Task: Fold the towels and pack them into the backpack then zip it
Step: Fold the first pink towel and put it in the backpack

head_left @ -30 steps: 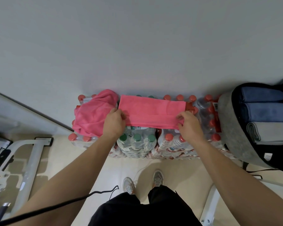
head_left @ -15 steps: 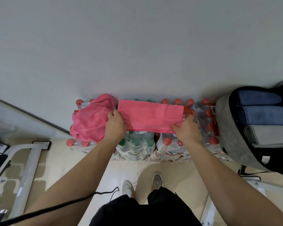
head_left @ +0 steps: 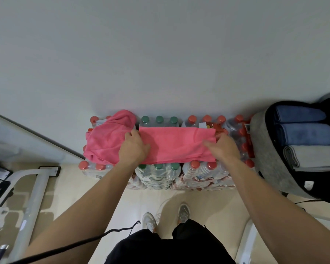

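Observation:
A pink towel (head_left: 176, 142) lies folded into a long flat strip on top of packs of water bottles (head_left: 158, 175). My left hand (head_left: 134, 147) grips its left end and my right hand (head_left: 224, 148) grips its right end, both at the near edge. A second pink towel (head_left: 106, 139) sits crumpled just left of my left hand. At the right stands an open grey and black backpack (head_left: 265, 149) holding two rolled blue towels (head_left: 305, 133) and a folded white towel (head_left: 314, 157).
The bottle packs stand against a pale wall (head_left: 160, 63). A white metal frame (head_left: 30, 197) stands on the floor at the left. A black cable (head_left: 95, 238) hangs across my left forearm. My feet (head_left: 166, 216) are on the beige floor below the packs.
The towel's near edge has come toward me, so the folded strip now lies wider over the bottle caps. Both hands moved slightly nearer with it. The view shifted a little.

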Tool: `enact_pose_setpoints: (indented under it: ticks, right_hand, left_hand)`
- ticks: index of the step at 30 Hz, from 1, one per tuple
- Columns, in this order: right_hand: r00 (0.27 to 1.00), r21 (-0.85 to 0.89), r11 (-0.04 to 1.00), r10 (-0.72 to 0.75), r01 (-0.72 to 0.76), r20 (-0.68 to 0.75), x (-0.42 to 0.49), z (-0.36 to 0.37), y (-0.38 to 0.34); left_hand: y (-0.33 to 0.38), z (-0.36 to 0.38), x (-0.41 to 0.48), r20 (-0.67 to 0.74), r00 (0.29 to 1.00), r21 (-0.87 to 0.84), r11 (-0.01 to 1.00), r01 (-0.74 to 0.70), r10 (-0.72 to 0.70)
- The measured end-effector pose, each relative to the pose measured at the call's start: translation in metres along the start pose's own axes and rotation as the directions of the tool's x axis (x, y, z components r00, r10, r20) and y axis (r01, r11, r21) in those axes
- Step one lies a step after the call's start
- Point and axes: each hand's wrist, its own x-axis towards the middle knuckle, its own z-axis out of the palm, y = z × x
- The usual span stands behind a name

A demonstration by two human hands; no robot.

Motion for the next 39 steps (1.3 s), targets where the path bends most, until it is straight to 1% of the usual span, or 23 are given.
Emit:
enact_pose_setpoints:
  ticks: [2, 4, 8, 12, 14, 17, 19, 23, 26, 28, 32, 35, 37, 39]
  right_hand:
    - [0.999, 0.031, 0.999, -0.030, 0.031, -0.030, 0.014, -0.006, -0.005]
    - [0.998, 0.015, 0.999, -0.051, 0.051, -0.038, 0.028, -0.007, -0.007]
    - [1.000, 0.043, 0.999, -0.002, 0.002, -0.001, 0.043, -0.007, -0.007]
    - [0.999, 0.103, 0.995, 0.006, -0.011, 0.045, 0.051, -0.006, -0.002]
    - [0.999, 0.160, 0.987, 0.002, -0.009, 0.042, 0.052, -0.006, -0.002]
    - [1.000, 0.288, 0.957, 0.026, -0.023, -0.005, 0.057, -0.008, -0.004]
    - [0.998, 0.317, 0.948, 0.051, -0.034, -0.046, 0.060, -0.011, -0.004]
    - [0.998, 0.283, 0.959, 0.026, -0.009, -0.059, 0.064, -0.008, -0.001]
    - [0.996, 0.346, 0.938, 0.042, -0.011, -0.082, 0.065, -0.006, -0.001]
    - [0.999, 0.377, 0.926, 0.023, -0.003, -0.048, 0.062, -0.006, 0.001]
    - [0.995, 0.303, 0.951, -0.084, 0.062, 0.061, 0.044, -0.004, 0.015]
    - [0.983, 0.301, 0.949, -0.136, 0.093, 0.127, 0.037, -0.006, 0.022]
    - [0.982, 0.332, 0.939, -0.140, 0.091, 0.128, 0.035, -0.007, 0.023]
    - [0.988, 0.381, 0.921, -0.128, 0.087, 0.086, 0.035, -0.009, 0.022]
  left_hand:
    - [0.003, -0.003, 0.016, -0.044, 0.999, 0.006, 1.000, -0.013, 0.013]
    - [0.004, -0.003, 0.031, -0.044, 0.999, 0.029, 1.000, -0.004, 0.005]
    - [0.005, 0.001, 0.047, -0.045, 0.999, 0.016, 1.000, 0.012, -0.011]
    - [0.003, 0.002, 0.053, -0.053, 0.996, -0.119, 0.991, 0.061, -0.068]
    - [0.002, 0.001, 0.055, -0.047, 0.996, -0.186, 0.980, 0.068, -0.078]
    - [0.002, -0.003, 0.057, -0.072, 0.992, -0.302, 0.950, 0.079, -0.105]
    - [0.003, -0.006, 0.062, -0.099, 0.988, -0.340, 0.937, 0.078, -0.118]
    - [0.008, -0.007, 0.069, -0.124, 0.983, -0.354, 0.932, 0.082, -0.134]
    - [0.012, -0.004, 0.069, -0.121, 0.981, -0.363, 0.926, 0.101, -0.154]
    - [0.015, -0.003, 0.062, -0.096, 0.983, -0.342, 0.932, 0.118, -0.159]
    - [0.012, 0.006, 0.034, -0.030, 0.989, -0.236, 0.963, 0.131, -0.142]
    - [0.009, 0.012, 0.016, 0.039, 0.989, -0.219, 0.964, 0.149, -0.144]
    - [0.007, 0.012, 0.010, 0.064, 0.988, -0.218, 0.964, 0.154, -0.144]
    - [0.006, 0.010, 0.008, 0.051, 0.990, -0.233, 0.962, 0.140, -0.131]
